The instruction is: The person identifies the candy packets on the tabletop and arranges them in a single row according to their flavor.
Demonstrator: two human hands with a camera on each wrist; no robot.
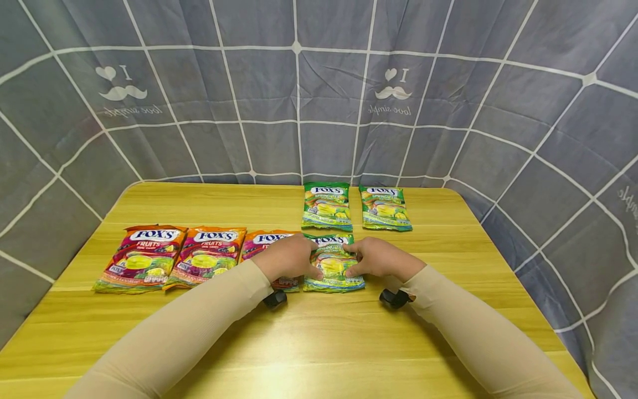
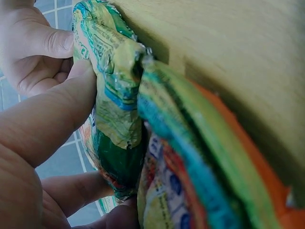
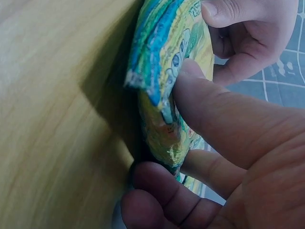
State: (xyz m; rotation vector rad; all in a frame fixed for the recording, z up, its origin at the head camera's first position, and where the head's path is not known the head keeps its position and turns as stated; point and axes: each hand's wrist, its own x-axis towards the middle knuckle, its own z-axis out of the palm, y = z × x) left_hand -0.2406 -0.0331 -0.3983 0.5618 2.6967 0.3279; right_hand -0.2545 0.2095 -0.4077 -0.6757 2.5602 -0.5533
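Observation:
A green bag of Fox's candy (image 1: 331,269) lies face up on the table, with one hand at each side of it. My left hand (image 1: 286,257) grips its left edge, thumb on the front; in the left wrist view the fingers reach in beside a neighbouring red bag (image 2: 167,191). At the right edge my right hand (image 1: 381,259) pinches the bag, its thumb on the front and other fingers curled at the side, as the right wrist view shows. The third red Fox's bag (image 1: 261,239) is partly hidden behind my left hand.
Two more red fruit candy bags, a far-left one (image 1: 142,257) and one beside it (image 1: 206,252), overlap slightly in the left row. Two green bags, one left (image 1: 326,208) and one right (image 1: 385,209), lie near the back edge of the wooden table (image 1: 319,343). Grey checked cloth (image 1: 259,83) hangs behind.

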